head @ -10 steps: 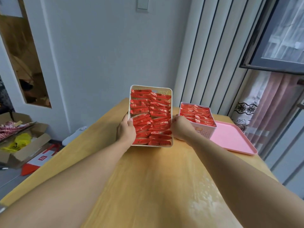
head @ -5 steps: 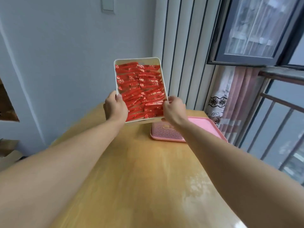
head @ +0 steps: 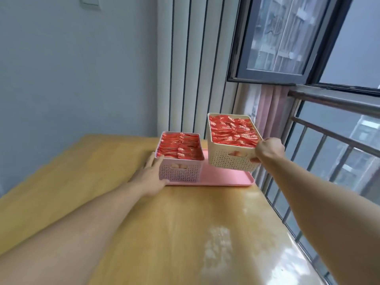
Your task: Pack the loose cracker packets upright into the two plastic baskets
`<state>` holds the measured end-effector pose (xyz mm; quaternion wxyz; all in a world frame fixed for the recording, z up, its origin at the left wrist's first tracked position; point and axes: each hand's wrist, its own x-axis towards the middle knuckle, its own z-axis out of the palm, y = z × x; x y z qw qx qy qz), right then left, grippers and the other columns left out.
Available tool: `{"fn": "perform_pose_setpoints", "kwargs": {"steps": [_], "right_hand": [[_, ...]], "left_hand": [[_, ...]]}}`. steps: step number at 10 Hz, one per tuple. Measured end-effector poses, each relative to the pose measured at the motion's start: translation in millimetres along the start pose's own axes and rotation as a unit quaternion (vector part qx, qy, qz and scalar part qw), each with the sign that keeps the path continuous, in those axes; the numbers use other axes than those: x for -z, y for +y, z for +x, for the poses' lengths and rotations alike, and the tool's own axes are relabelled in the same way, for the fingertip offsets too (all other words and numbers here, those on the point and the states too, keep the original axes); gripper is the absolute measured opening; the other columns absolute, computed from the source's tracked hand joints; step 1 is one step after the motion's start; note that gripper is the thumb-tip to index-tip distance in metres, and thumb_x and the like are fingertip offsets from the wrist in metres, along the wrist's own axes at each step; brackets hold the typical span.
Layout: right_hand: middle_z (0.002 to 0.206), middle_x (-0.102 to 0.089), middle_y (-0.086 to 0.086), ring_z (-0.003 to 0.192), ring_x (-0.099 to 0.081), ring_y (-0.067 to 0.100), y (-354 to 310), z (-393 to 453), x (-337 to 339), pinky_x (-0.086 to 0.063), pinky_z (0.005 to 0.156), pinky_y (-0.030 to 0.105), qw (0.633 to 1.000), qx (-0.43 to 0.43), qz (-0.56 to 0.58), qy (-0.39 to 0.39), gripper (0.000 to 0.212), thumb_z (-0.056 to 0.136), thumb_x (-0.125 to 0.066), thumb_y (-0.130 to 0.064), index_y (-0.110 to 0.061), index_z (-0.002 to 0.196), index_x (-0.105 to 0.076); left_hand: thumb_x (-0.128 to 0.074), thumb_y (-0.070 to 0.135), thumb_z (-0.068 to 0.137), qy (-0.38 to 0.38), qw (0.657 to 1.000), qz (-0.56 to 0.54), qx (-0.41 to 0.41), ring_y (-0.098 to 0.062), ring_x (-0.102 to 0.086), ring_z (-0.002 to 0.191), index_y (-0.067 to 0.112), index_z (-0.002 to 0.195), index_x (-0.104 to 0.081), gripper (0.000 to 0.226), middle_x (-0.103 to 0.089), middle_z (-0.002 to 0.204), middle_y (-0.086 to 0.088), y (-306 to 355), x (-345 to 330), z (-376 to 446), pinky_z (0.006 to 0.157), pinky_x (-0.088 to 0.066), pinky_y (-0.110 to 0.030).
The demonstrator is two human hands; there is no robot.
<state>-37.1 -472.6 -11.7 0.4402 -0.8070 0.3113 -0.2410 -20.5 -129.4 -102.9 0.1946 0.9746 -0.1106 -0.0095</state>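
A cream plastic basket (head: 228, 159) packed with upright red cracker packets (head: 232, 132) hangs above the right half of the pink tray (head: 226, 178). My right hand (head: 267, 150) grips its near right corner, fingers curled under the rim. A pink basket (head: 181, 171), also full of red packets (head: 178, 148), stands on the tray's left half. My left hand (head: 151, 177) lies against the pink basket's left side with fingers straight.
The tray sits near the far right corner of a wooden table (head: 102, 192). A metal window railing (head: 329, 140) runs close along the table's right edge. A striped wall panel (head: 195, 68) stands behind the baskets.
The cream basket has gone from both hands in front of me to the right hand alone, lower and above the tray. My left hand has let go and now touches the pink basket.
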Motion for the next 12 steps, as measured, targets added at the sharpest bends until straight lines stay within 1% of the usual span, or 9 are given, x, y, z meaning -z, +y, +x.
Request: {"fn": "perform_pose_setpoints", "kwargs": {"steps": [1, 2, 3, 4, 6, 7, 8, 10, 12], "right_hand": [[0.087, -0.072, 0.014, 0.049, -0.071, 0.025, 25, 10, -16, -0.056, 0.041, 0.029, 0.999, -0.002, -0.037, -0.006, 0.024, 0.100, -0.048, -0.015, -0.004, 0.095, -0.068], [0.086, -0.070, 0.013, 0.050, -0.071, 0.025, 46, 17, -40, -0.059, 0.045, 0.032, 0.999, 0.002, -0.046, -0.022, 0.021, 0.099, -0.045, -0.011, -0.007, 0.095, -0.066], [0.095, -0.071, 0.016, 0.065, -0.073, 0.032, 59, 29, -63, -0.064, 0.059, 0.042, 0.998, -0.018, -0.013, -0.053, 0.020, 0.098, -0.046, -0.008, -0.005, 0.094, -0.065], [0.102, -0.066, 0.015, 0.072, -0.073, 0.035, 57, 35, -67, -0.064, 0.059, 0.046, 0.996, -0.024, -0.007, -0.081, 0.017, 0.100, -0.047, -0.007, -0.011, 0.097, -0.064], [0.094, -0.064, 0.011, 0.090, -0.073, 0.037, 51, 43, -57, -0.062, 0.078, 0.046, 0.985, -0.012, -0.082, -0.150, 0.017, 0.092, -0.066, 0.001, 0.003, 0.109, -0.065], [0.080, -0.062, 0.009, 0.087, -0.074, 0.036, 50, 43, -55, -0.062, 0.077, 0.045, 0.980, -0.007, -0.117, -0.160, 0.021, 0.091, -0.067, -0.001, 0.007, 0.111, -0.064], [0.092, -0.065, 0.013, 0.095, -0.072, 0.035, 50, 42, -52, -0.061, 0.083, 0.043, 0.978, 0.008, -0.134, -0.161, 0.028, 0.092, -0.066, -0.001, 0.006, 0.120, -0.064], [0.094, -0.065, 0.018, 0.075, -0.074, 0.033, 52, 39, -46, -0.064, 0.067, 0.046, 0.978, -0.004, -0.129, -0.164, 0.032, 0.105, -0.048, -0.024, 0.002, 0.115, -0.063], [0.098, -0.063, 0.015, 0.090, -0.066, 0.031, 46, 42, -35, -0.058, 0.077, 0.040, 0.974, 0.043, -0.186, -0.125, 0.053, 0.105, -0.041, -0.043, 0.005, 0.110, -0.065]], "left_hand": [[-0.062, 0.048, 0.091, 0.031, 0.998, 0.047, -0.024, -0.036, -0.041, 0.142, 0.033, 0.159, 0.005, 0.097, 0.018, 0.168, 0.006, -10, -7, 0, 0.110, -0.041, -0.044], [-0.065, 0.052, 0.087, 0.036, 0.997, 0.070, -0.026, -0.035, -0.047, 0.137, 0.035, 0.159, 0.008, 0.103, 0.020, 0.167, 0.008, -11, -10, 2, 0.108, -0.043, -0.043], [-0.065, 0.066, 0.082, 0.036, 0.997, 0.066, -0.016, -0.033, -0.045, 0.139, 0.035, 0.159, 0.007, 0.110, 0.020, 0.167, 0.010, -5, -9, 0, 0.107, -0.045, -0.042], [-0.064, 0.070, 0.080, 0.042, 0.997, 0.059, -0.016, -0.032, -0.046, 0.139, 0.036, 0.159, 0.005, 0.111, 0.018, 0.167, 0.011, -2, -8, -5, 0.106, -0.046, -0.041], [-0.064, 0.070, 0.080, 0.067, 0.995, 0.072, -0.025, -0.032, -0.049, 0.136, 0.035, 0.160, -0.003, 0.106, 0.006, 0.168, 0.009, 0, -6, -6, 0.104, -0.047, -0.041], [-0.064, 0.068, 0.081, 0.064, 0.994, 0.081, -0.032, -0.032, -0.050, 0.134, 0.035, 0.160, -0.001, 0.106, 0.006, 0.168, 0.007, 2, -5, -7, 0.104, -0.048, -0.040], [-0.065, 0.066, 0.082, 0.058, 0.992, 0.102, -0.036, -0.030, -0.052, 0.133, 0.034, 0.160, 0.002, 0.107, 0.008, 0.168, 0.005, 2, -5, -10, 0.104, -0.047, -0.038], [-0.068, 0.055, 0.084, 0.031, 0.994, 0.101, -0.041, -0.031, -0.050, 0.133, 0.034, 0.159, 0.011, 0.111, 0.017, 0.167, 0.006, 1, -5, -8, 0.105, -0.046, -0.040], [-0.071, 0.043, 0.088, 0.051, 0.998, -0.017, -0.034, -0.022, -0.024, 0.152, 0.029, 0.161, -0.005, 0.100, 0.001, 0.169, 0.005, -1, 12, -6, 0.117, -0.034, -0.041]]}}
